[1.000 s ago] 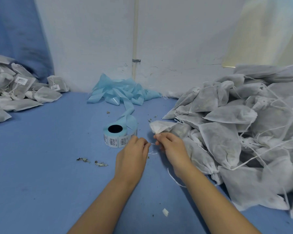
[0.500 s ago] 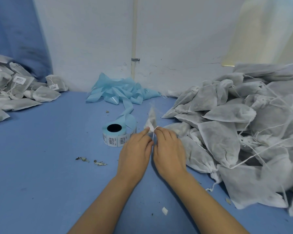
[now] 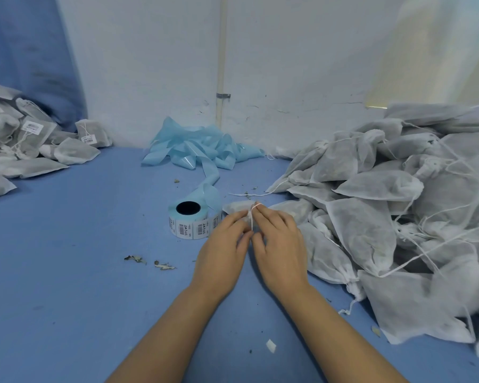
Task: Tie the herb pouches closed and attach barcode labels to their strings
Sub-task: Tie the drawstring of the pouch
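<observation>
pouch (image 3: 237, 207) now flat on table, was upright, L hand (image 3: 224, 246) & R hand (image 3: 278, 244) pinching string (image 3: 255, 207)

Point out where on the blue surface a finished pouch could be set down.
Bare blue surface lies between the labelled pouches at far left, the label roll and the left hand; only leaf scraps lie there. The right side is crowded by the untied pouch pile beside the right hand.
</observation>
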A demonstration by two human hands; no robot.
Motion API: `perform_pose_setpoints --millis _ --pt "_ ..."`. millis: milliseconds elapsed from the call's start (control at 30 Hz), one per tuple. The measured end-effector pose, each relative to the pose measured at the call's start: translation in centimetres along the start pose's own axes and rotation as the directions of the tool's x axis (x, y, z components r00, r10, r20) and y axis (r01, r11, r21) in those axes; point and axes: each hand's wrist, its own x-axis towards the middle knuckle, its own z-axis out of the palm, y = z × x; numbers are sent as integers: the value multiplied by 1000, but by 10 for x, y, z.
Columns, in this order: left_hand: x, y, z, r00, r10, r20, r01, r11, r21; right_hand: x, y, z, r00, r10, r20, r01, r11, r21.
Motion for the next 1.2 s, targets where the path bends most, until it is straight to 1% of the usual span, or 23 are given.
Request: perform_pose_setpoints --millis 67,100,167,233,333,467,567,633,700,833,900,967,1067,1133,1200 --pt "0 1 -1 1000 -10 14 10 999 -39 1 5 1 999 39 -14 -38 995 96" --pt "-1 1 -1 999 -28 24 29 998 -49 1 7 1 997 80 -19 -75 982 174" --pt "-2 2 -1 996 -78 42 81 995 -53 1 10 2 984 181 -10 -165 920 356" --pt "-2 3 -2 992 -117 47 120 991 -62 1 11 3 965 261 -15 -224 853 472" --pt "-3 3 -2 986 -157 61 160 986 -55 3 12 7 937 350 -14 -282 777 563" --pt "-4 0 -1 977 -198 79 203 977 -63 5 12 7 900 433 40 -341 646 684" --pt "-4 0 -1 975 -209 68 216 971 -104 6 10 7 891 451 52 -341 588 734" --pt "-3 1 -1 971 -234 47 239 955 -178 6 10 7 893 445 66 -337 566 752" --pt "-2 1 -2 961 -278 9 271 928 -255 5 9 6 908 410 82 -329 578 747" --pt "0 2 -3 940 -335 -62 302 904 -303 5 6 5 938 323 125 -314 641 701" --pt "-1 2 -4 941 -323 -101 284 915 -285 5 6 5 945 307 116 -306 698 648" --pt "-3 1 -4 947 -283 -153 245 942 -231 4 5 5 951 294 92 -292 767 572" --pt "-4 3 -4 952 -238 -194 197 958 -207 3 4 4 964 261 53 -252 827 503" --pt "-4 5 -3 952 -245 -181 196 948 -252 2 3 3 973 229 25 -213 855 472" --pt "-4 9 -1 944 -290 -161 214 904 -371 1 2 3 984 178 -2 -159 883 442"
